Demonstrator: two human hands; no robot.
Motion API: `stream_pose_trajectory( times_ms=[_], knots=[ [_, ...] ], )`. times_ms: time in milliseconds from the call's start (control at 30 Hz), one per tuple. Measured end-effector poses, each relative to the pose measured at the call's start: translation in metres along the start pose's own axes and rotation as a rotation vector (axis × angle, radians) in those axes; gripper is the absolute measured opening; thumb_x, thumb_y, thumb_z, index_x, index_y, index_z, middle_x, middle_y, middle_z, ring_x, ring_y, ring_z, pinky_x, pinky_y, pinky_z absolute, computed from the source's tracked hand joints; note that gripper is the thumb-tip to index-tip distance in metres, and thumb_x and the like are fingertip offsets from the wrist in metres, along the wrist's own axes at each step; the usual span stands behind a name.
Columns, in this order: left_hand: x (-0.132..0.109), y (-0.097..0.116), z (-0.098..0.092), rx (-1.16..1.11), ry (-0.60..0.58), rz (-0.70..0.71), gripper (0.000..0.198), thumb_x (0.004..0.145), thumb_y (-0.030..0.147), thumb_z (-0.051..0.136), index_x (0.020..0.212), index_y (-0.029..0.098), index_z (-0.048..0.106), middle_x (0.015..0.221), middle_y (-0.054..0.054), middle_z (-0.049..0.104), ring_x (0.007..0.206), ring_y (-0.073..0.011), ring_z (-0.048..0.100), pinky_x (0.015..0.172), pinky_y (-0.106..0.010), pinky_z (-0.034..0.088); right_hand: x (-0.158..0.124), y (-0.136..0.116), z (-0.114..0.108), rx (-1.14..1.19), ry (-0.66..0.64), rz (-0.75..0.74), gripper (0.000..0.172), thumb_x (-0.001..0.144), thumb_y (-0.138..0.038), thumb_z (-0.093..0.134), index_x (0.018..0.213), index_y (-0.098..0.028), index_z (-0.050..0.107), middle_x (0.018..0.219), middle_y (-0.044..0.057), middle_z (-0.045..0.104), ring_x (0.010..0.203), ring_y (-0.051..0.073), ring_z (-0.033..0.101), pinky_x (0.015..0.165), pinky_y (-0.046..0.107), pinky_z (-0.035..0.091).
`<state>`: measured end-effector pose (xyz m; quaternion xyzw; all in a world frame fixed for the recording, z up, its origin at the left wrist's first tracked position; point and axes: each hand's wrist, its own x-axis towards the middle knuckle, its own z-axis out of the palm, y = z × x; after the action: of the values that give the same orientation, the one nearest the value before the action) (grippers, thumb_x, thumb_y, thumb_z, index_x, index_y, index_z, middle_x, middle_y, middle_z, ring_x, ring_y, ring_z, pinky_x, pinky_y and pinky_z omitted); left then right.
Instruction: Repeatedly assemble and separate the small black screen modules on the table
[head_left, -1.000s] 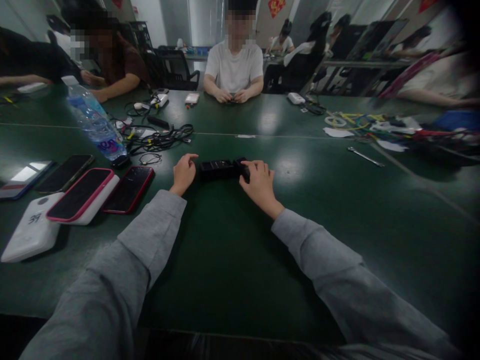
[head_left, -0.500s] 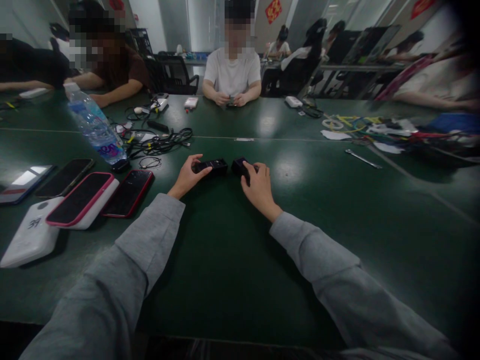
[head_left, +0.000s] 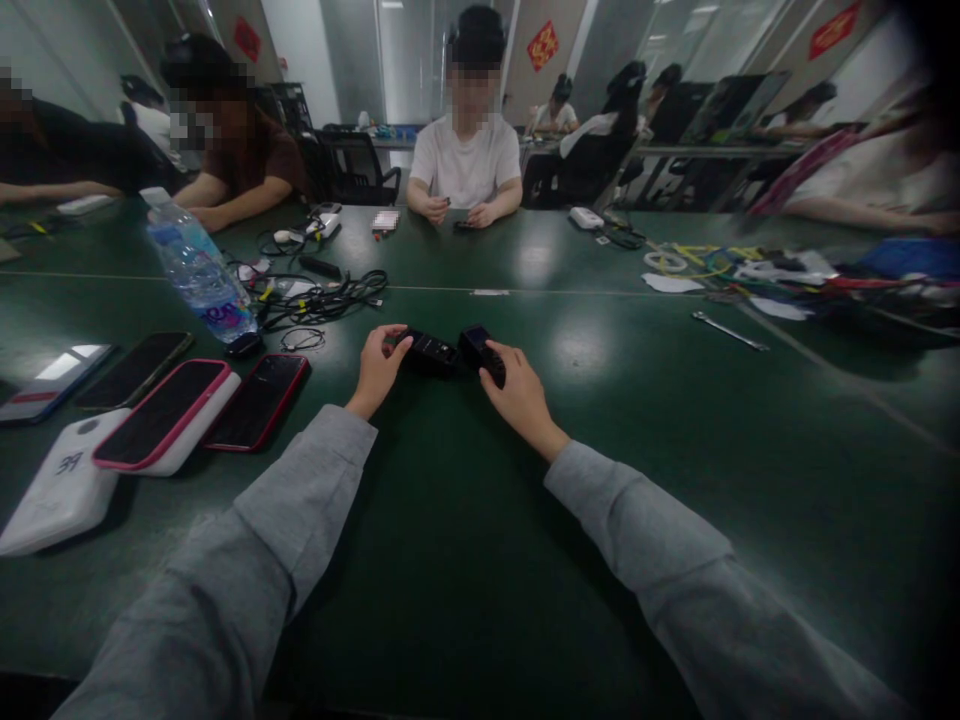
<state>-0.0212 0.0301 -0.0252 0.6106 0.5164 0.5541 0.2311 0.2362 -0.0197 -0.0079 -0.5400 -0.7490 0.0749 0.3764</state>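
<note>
At a green table [head_left: 465, 560], right of the water bottle [head_left: 196, 265], a person's left hand [head_left: 377, 368] pinches the outer end of a long black device [head_left: 431, 352] between thumb and fingers; the right hand [head_left: 521, 395] curls its fingers around a shorter black block [head_left: 478, 348], farther from the bottle. Gripping outer ends apparently leaves facing ends unobstructed; whether they touch is unclear.

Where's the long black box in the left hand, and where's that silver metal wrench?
Long black box [head_left: 430, 351] in the left hand [head_left: 379, 368]: head view, middle of its upper face.
Silver metal wrench [head_left: 730, 331]: head view, middle of its shaft.
</note>
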Motion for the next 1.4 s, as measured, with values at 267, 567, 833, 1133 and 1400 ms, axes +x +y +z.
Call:
stream_pose_trajectory(
  times_ms=[267, 567, 833, 1133, 1400],
  knots=[
    [-0.004, 0.006, 0.005, 0.013, -0.117, 0.087, 0.022, 0.093, 0.034, 0.057, 0.109, 0.021, 0.066, 0.124, -0.009, 0.061, 0.095, -0.0181, 0.065, 0.085, -0.036, 0.055, -0.003, -0.009, -0.003, -0.028, -0.126, -0.114, 0.056, 0.093, -0.040, 0.054, 0.144, -0.021, 0.042, 0.133, 0.013, 0.053, 0.111, 0.031, 0.060, 0.088, 0.050, 0.055],
    [-0.013, 0.029, 0.005, 0.063, -0.369, 0.142, 0.047, 0.086, 0.047, 0.066, 0.127, 0.024, 0.061, 0.151, -0.015, 0.040, 0.140, -0.0300, 0.040, 0.109, -0.050, 0.041, -0.006, -0.011, -0.006, 0.013, -0.228, -0.184, 0.064, 0.092, -0.040, 0.057, 0.150, -0.025, 0.034, 0.137, 0.014, 0.049, 0.113, 0.030, 0.058, 0.088, 0.050, 0.056],
    [-0.009, 0.023, 0.002, 0.050, -0.441, 0.160, 0.060, 0.077, 0.039, 0.077, 0.131, 0.023, 0.058, 0.156, -0.018, 0.034, 0.143, -0.0314, 0.035, 0.112, -0.054, 0.034, -0.005, -0.006, -0.002, -0.012, -0.242, -0.199, 0.061, 0.098, -0.037, 0.046, 0.154, -0.028, 0.023, 0.139, 0.013, 0.046, 0.113, 0.029, 0.058, 0.088, 0.048, 0.056],
    [-0.015, 0.032, 0.004, 0.116, -0.538, 0.283, 0.057, 0.081, 0.042, 0.073, 0.133, 0.028, 0.054, 0.154, -0.014, 0.038, 0.143, -0.0294, 0.037, 0.115, -0.054, 0.031, -0.006, -0.009, -0.002, -0.112, -0.169, -0.127, 0.055, 0.099, -0.037, 0.043, 0.151, -0.025, 0.031, 0.132, 0.014, 0.050, 0.105, 0.030, 0.060, 0.080, 0.047, 0.058],
    [-0.019, 0.038, 0.006, 0.360, -0.394, 0.477, 0.054, 0.081, 0.040, 0.074, 0.129, 0.028, 0.055, 0.142, -0.011, 0.043, 0.128, -0.0307, 0.047, 0.102, -0.051, 0.043, -0.004, -0.011, -0.006, -0.133, -0.004, -0.149, 0.027, 0.091, -0.028, 0.057, 0.116, -0.020, 0.054, 0.118, 0.013, 0.047, 0.104, 0.027, 0.055, 0.081, 0.041, 0.054]
  ],
)
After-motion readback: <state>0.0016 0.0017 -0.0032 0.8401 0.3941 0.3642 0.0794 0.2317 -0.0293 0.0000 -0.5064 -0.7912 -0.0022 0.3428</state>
